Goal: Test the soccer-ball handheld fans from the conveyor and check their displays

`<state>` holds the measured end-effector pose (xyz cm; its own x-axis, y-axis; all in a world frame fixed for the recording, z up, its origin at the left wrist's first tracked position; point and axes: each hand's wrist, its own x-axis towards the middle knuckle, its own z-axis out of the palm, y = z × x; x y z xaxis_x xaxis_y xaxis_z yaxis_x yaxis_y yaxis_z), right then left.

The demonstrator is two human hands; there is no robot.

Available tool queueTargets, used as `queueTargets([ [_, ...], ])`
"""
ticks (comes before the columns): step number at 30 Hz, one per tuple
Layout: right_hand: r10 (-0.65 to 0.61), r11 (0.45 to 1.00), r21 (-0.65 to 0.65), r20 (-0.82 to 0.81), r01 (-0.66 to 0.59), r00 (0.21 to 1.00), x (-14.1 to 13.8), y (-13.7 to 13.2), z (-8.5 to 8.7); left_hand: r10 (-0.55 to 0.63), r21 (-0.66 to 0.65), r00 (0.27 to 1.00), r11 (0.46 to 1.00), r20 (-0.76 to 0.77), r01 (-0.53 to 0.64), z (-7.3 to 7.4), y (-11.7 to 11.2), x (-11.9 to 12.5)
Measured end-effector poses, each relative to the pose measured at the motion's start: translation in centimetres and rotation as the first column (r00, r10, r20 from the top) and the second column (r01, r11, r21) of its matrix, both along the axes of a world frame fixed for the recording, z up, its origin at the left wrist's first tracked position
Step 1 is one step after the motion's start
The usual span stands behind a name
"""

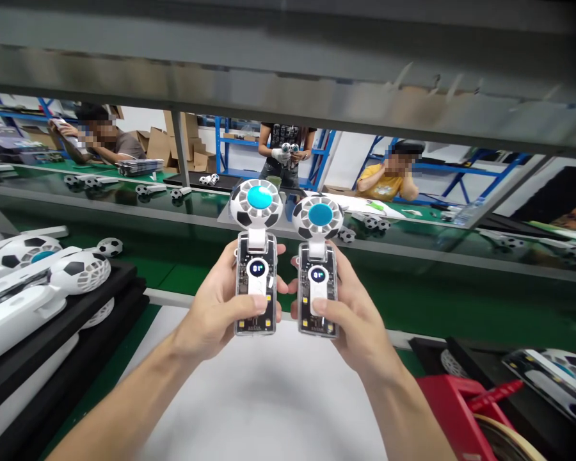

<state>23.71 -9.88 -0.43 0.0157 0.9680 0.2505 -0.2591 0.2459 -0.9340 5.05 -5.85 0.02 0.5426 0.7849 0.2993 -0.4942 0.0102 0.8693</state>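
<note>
Two handheld fans with football-patterned heads are held upright side by side above a white sheet (269,403). My left hand (221,298) is wrapped round the left handheld fan (256,282), its thumb on the white strip below a small lit display. Round the right handheld fan (317,288) my right hand (358,301) is closed in the same way, thumb on the front. Both displays look to read "01". The fan heads have blue centres, and the handles are clear with dark circuitry showing. A small gap separates the two fans.
Black trays (120,288) with more football fans are stacked at left. A red tape dispenser (454,403) and another tray (484,365) with a fan lie at right. Fans line the green conveyor (206,237). Several people work beyond it; a metal beam (288,96) crosses overhead.
</note>
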Motion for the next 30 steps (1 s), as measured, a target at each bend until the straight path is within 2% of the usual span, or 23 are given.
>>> queueTargets([
  [8,0.003,0.999,0.045,-0.006,-0.002,1.0,0.19,0.15,-0.18,-0.025,-0.008,0.999,1.0,0.02,0.025,-0.12,-0.06,0.23],
  [14,-0.083,0.997,0.003,-0.027,0.084,0.996,-0.27,-0.32,0.39,-0.04,-0.034,0.999,0.999,0.03,0.041,-0.2,0.0,0.24],
  [21,-0.072,0.997,-0.001,-0.051,0.072,0.996,-0.45,-0.35,0.38,-0.05,-0.06,0.998,0.997,0.045,0.053,-0.25,-0.17,0.28],
  [30,-0.08,0.997,-0.016,-0.043,0.079,0.996,-0.45,-0.44,0.12,-0.039,-0.017,0.998,0.999,0.043,0.04,-0.27,-0.28,0.14],
])
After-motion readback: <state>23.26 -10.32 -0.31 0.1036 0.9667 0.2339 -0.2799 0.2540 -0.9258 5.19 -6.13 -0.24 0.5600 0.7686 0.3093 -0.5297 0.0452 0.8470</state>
